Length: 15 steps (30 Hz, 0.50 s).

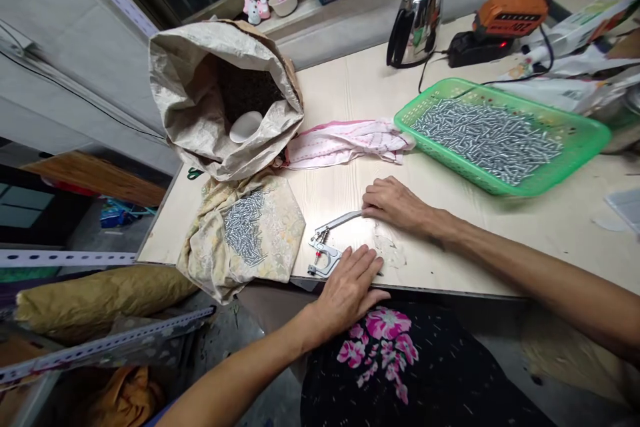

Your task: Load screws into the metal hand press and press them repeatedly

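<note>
A small silver hand press (325,257) with a long lever, a spring and a red bit in its jaw lies near the table's front edge. My left hand (351,283) rests flat over the end of its lower arm, fingers stretched out. With curled fingers, my right hand (395,203) holds the tip of the raised lever (340,220). Left of the press, a heap of small silver metal pins (245,227) lies on a patterned cloth (280,233). Many similar pieces (485,137) fill part of a green plastic basket (565,173) at the right.
Behind the cloth stands an open woven sack (180,80) with a white bowl (245,127) inside. A pink-striped towel (345,143), a kettle (417,17) and an orange battery (510,13) on a black charger (477,50) lie farther back. Green-handled scissors (194,173) sit beside the sack.
</note>
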Each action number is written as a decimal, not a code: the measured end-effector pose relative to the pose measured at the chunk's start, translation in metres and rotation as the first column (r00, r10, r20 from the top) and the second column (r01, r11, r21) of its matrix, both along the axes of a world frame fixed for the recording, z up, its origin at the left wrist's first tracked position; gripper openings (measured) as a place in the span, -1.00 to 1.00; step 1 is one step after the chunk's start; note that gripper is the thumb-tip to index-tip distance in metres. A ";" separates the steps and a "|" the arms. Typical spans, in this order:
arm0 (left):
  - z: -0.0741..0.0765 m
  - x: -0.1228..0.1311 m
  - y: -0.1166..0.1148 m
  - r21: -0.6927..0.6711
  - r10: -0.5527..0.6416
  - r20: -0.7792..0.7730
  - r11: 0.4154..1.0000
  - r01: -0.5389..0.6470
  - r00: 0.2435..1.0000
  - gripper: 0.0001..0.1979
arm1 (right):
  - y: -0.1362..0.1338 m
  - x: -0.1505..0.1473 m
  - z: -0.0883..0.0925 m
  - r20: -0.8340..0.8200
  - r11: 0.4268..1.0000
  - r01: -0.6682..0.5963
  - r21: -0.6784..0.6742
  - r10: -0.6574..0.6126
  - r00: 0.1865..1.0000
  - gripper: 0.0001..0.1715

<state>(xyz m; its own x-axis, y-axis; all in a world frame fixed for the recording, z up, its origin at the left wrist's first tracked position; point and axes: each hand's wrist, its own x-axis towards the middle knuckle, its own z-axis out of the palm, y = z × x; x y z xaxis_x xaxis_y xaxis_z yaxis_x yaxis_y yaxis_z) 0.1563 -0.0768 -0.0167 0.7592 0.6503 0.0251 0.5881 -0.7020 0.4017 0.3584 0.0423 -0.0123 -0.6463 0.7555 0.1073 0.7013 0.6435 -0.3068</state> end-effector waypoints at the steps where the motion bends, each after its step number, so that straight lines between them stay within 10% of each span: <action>1: 0.002 0.000 0.001 -0.017 0.001 0.010 1.000 -0.001 1.000 -0.43 | 0.003 -0.002 0.003 0.010 1.000 0.007 0.009 -0.007 1.000 -0.81; 8: -0.001 -0.003 0.002 -0.117 0.018 0.040 0.993 -0.014 0.999 -0.43 | -0.024 -0.074 0.031 0.034 0.932 -0.357 0.065 0.355 0.934 -0.91; 15: -0.010 -0.006 -0.006 -0.211 0.033 -0.028 0.977 -0.038 0.999 -0.43 | -0.036 -0.139 0.007 0.057 0.867 -0.488 0.098 0.485 0.873 -0.83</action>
<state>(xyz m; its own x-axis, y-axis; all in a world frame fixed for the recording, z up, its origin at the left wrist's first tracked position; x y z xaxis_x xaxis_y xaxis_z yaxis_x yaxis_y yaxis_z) 0.1507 -0.0832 -0.0264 0.7345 0.6653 -0.1337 0.6222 -0.5814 0.5242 0.2192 0.0063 -0.0050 -0.9332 0.3294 0.1436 0.2982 0.9329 -0.2021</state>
